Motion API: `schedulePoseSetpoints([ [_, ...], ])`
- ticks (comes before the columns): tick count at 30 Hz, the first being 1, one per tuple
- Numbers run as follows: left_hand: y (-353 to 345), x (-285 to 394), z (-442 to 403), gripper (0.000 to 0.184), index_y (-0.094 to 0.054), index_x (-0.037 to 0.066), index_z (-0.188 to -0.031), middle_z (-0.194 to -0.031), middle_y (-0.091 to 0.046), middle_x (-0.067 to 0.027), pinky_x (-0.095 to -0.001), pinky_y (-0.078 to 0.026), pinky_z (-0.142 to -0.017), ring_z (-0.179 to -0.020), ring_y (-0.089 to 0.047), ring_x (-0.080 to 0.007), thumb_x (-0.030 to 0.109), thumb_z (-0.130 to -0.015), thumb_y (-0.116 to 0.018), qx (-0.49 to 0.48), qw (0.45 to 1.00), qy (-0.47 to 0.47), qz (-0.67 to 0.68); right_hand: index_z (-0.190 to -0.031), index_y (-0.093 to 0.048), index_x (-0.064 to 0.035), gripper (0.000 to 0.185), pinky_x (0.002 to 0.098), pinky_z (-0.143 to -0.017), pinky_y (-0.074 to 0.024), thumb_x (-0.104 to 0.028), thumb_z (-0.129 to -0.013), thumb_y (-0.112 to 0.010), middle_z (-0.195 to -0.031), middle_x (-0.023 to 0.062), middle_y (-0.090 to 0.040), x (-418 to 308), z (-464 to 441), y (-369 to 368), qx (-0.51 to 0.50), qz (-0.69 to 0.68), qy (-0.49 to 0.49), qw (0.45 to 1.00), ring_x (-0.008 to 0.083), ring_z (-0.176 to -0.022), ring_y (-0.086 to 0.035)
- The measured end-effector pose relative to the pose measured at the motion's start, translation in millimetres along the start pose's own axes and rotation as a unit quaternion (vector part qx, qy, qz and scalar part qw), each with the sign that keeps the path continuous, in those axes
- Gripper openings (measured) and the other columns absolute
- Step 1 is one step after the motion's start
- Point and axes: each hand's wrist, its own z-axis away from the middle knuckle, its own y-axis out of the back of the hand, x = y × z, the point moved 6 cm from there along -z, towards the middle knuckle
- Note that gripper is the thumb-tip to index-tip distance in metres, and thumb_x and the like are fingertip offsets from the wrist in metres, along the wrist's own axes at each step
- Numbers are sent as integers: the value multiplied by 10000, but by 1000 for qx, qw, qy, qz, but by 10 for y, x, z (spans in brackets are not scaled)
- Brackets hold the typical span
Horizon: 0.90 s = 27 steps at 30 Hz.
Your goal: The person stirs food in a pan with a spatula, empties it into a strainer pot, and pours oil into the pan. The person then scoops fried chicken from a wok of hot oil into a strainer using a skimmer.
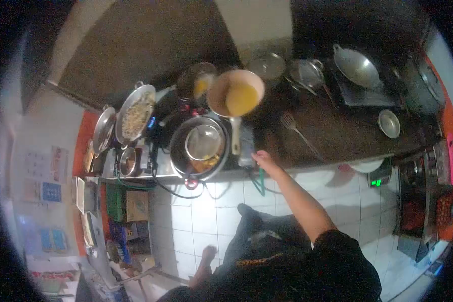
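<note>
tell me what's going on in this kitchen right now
A person stands at a counter, right hand at its front edge near a saucepan's handle; whether it grips anything is unclear. The left hand hangs low, away from the cookware. The saucepan holds something yellow. A strainer sits over a deep pan containing food, and a slotted turner lies on the counter.

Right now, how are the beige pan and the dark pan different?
The beige pan is pale inside; the dark pan is blackish. The dark pan has what looks like a strainer over it; the beige pan doesn't. Both contain something yellowish.
</note>
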Motion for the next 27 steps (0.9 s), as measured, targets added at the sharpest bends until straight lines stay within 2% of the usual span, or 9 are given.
schedulePoseSetpoints([
  [2,-475,-642,418,128,-575,26,-657,-650,-560,-100,-325,-427,-515,-591,-530,-190,103,-740,-516,-77,911,167,369,-910,-530,-42,323,272,-614,-481,-340,-793,-572,-785,91,-606,-347,-223,-382,13,33,-106,994,163,-689,-588],
  [3,-158,-620,756,175,-574,9,-665,-633,-556,-75,-322,-413,-492,-565,-503,-149,134,-773,-514,170,953,-113,224,-910,-530,-42,323,272,-614,-481,-340,-793,-572,-785,91,-606,-408,-389,-557,13,38,-94,995,163,-689,-588],
  [4,-512,-912,936,165,-585,20,-662,-628,-564,-80,-345,-418,-501,-552,-505,-188,158,-748,-559,158,808,136,551,-870,-518,-57,278,275,-544,-463,-317,-790,-576,-722,72,-580,-379,-548,-741,-5,-104,-120,987,156,-607,-557],
  [5,-563,-1013,1094,165,-585,20,-662,-628,-564,-80,-345,-418,-501,-552,-505,-188,158,-748,-559,168,803,128,558,-831,-507,-73,237,279,-474,-445,-295,-787,-579,-658,53,-554,-270,-756,-901,-26,-240,-145,959,149,-524,-526],
  [7,-246,-987,1179,155,-616,45,-709,-598,-570,-84,-293,-393,-446,-524,-503,-171,200,-700,-612,284,955,-59,61,-753,-462,-95,192,257,-408,-357,-249,-792,-571,-581,16,-466,-90,-1088,-994,-40,-277,-109,954,129,-441,-421],
  [12,-475,-1362,1031,148,-609,42,-707,-601,-571,-82,-293,-392,-433,-503,-497,-163,190,-701,-601,102,934,161,301,-627,-382,-129,244,189,-377,-301,-166,-817,-530,-503,-39,-325,-447,-923,-1188,-103,-353,-133,921,70,-417,-342],
  [19,-259,-1657,463,138,-598,38,-703,-605,-573,-79,-292,-392,-415,-472,-487,-153,176,-703,-584,125,900,147,390,-681,-410,-112,179,207,-357,-303,-105,-808,-536,-520,-34,-397,-791,-758,-1001,-47,-287,-134,947,65,-389,-354],
  [26,275,-1769,-128,129,-583,36,-686,-605,-573,-72,-285,-407,-411,-455,-475,-130,143,-730,-525,285,804,117,508,-644,-404,-121,202,220,-330,-257,-92,-801,-526,-501,-40,-357,-1008,-581,-720,4,-166,-116,979,71,-364,-315],
  [27,231,-1788,-182,106,-585,34,-696,-617,-580,-79,-291,-422,-433,-475,-492,-152,129,-706,-541,240,731,212,603,-644,-408,-118,198,223,-330,-258,-87,-799,-527,-500,-41,-355,-1001,-568,-656,5,-142,-111,984,72,-367,-321],
])
